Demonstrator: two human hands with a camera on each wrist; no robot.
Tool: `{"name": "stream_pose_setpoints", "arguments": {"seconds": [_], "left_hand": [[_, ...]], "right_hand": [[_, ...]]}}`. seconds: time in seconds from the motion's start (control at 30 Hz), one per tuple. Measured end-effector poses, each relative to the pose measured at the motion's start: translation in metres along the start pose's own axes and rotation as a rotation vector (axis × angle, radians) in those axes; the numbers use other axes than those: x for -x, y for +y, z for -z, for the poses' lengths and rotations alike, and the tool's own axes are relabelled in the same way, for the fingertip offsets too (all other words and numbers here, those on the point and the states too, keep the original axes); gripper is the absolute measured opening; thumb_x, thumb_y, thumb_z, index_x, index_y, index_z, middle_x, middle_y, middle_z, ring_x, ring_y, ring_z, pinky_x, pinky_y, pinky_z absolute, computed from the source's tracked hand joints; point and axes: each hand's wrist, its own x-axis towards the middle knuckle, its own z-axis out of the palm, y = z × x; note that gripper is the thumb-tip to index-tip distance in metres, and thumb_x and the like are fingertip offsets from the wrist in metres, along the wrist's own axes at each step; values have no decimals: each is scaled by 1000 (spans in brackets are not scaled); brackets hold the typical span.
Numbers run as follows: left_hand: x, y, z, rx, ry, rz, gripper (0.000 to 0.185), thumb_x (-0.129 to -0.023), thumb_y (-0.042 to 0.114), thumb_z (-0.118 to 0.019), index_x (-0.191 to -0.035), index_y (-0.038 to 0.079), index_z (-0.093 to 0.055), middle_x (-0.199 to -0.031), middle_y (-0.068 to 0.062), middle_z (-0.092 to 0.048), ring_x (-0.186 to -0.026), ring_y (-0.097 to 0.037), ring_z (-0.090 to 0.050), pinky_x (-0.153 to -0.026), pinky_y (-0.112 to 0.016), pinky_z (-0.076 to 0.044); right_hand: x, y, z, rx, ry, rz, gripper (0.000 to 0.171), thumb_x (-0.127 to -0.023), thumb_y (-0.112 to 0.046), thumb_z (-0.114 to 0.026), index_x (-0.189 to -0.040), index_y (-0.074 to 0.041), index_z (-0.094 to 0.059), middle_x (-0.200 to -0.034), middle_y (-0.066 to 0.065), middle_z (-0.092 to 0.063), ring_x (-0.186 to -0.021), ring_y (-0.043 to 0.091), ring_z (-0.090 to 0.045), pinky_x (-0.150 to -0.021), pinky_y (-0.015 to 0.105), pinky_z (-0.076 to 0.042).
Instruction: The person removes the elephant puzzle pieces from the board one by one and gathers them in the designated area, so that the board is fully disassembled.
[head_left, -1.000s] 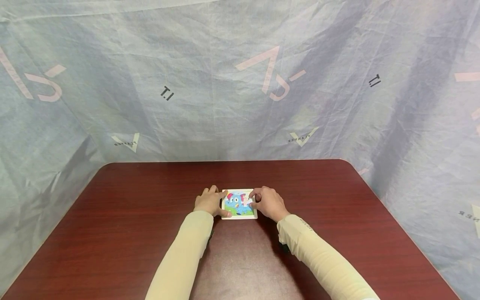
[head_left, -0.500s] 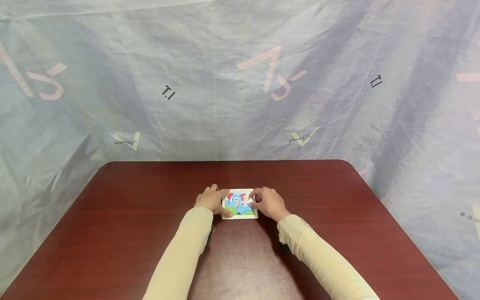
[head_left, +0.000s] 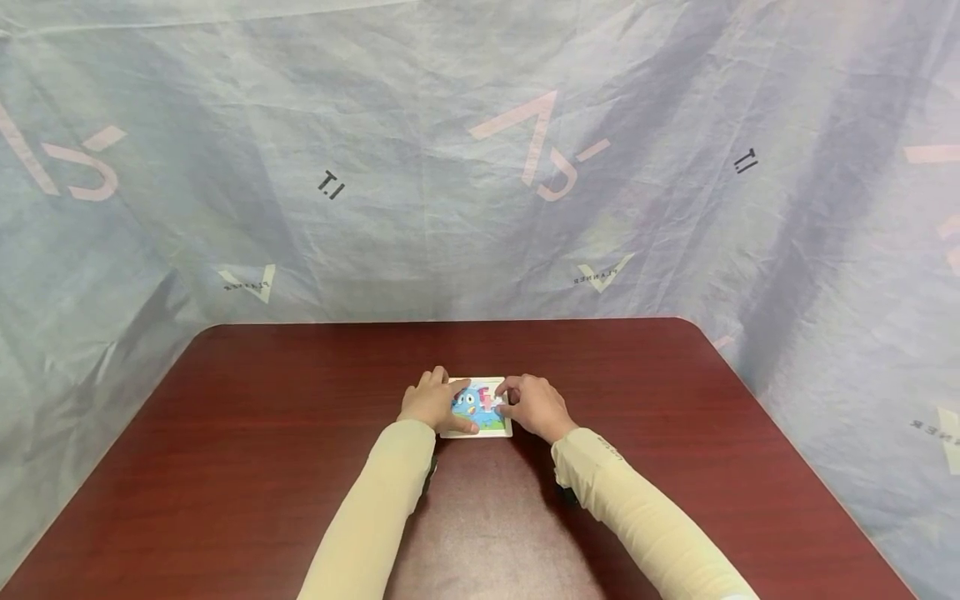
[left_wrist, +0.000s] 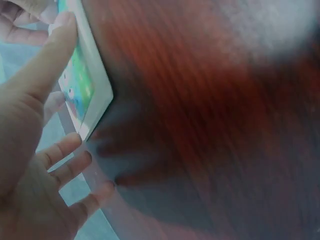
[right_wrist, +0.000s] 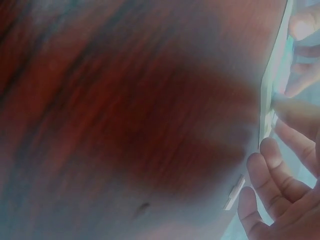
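Note:
A jigsaw puzzle [head_left: 482, 413] with a blue cartoon animal on green ground lies flat in a pale frame on the table. My left hand [head_left: 431, 403] spreads over its left side, thumb and index finger extended across the picture, the other fingers beyond the frame's edge in the left wrist view. At the right side, my right hand [head_left: 537, 405] has thumb and index finger bent toward each other around a pale puzzle piece [head_left: 498, 402]; their fingertips partly hide it. Its other fingers [right_wrist: 270, 175] stay outside the frame.
The dark red wooden table [head_left: 300, 467] extends around the puzzle. A small pale flat piece [right_wrist: 234, 192] lies near the right hand's outer fingers in the right wrist view. A grey printed cloth [head_left: 450, 208] hangs behind and at both sides.
My left hand has shifted right, farther over the puzzle, covering more of its left side. The right hand stays almost where it was at the right edge.

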Motion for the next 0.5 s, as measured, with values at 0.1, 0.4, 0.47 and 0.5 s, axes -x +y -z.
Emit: {"name": "stream_pose_setpoints", "arguments": {"seconds": [0.1,0.4,0.47,0.5], "left_hand": [[0,1,-1,-9,-8,15,86,-79,53,-84,-152,24,-50,-130,-12,-48,-117,-29,-47,-91,-48,-46],[1,4,-2,-31,-51,61,82,-85,55,-76,-156,28,-45,-141,-11,-44,-125,-29,-44,-97,-50,-44],[0,4,-3,-32,-57,74,82,-85,55,-76,-156,28,-44,-142,-11,-43,-126,-29,-43,-99,-51,-43],[0,5,-3,-33,-58,78,82,-85,55,-76,-156,29,-44,-143,-11,-42,-127,-30,-43,-100,-52,-43]], "right_hand": [[0,0,-1,0,1,10,18,-85,-20,-84,-102,-20,-76,-78,-4,-56,-68,14,-50,-55,31,-37],[0,0,0,-14,-3,20,17,-86,-20,-83,-101,-19,-76,-76,-3,-54,-65,14,-48,-54,30,-35],[0,1,0,-20,0,22,17,-86,-19,-84,-101,-19,-76,-76,-3,-53,-66,15,-48,-55,30,-35],[0,1,0,-23,2,24,17,-86,-19,-84,-101,-19,-76,-77,-2,-53,-66,15,-48,-55,30,-35]]}}
